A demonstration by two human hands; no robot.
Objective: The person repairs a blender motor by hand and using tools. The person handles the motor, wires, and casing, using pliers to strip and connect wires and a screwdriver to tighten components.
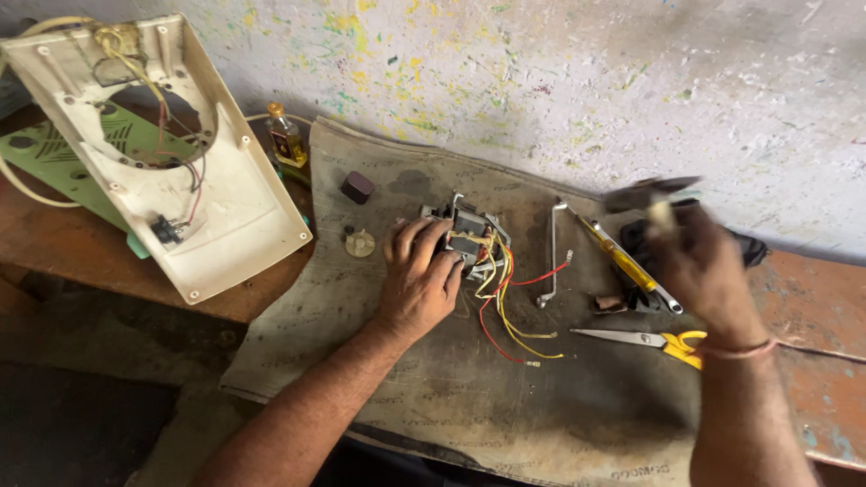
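My left hand [417,275] rests on a small electric motor [474,236] with red and yellow wires [505,311] trailing toward me, and grips its left side. The motor sits on a dirty grey mat [406,397]. My right hand [699,266] is raised at the right and holds a dark, blurred tool [648,195] with a pale handle. Under that hand lie a yellow-handled screwdriver [622,257], a bent metal spanner [552,257] and scissors with yellow handles [645,339].
A cream plastic appliance housing [171,171] with loose wiring leans at the left over a green panel [54,153]. A small bottle of amber liquid [286,135], a dark cap [357,187] and a round disc [360,243] lie near the paint-spattered wall [586,81].
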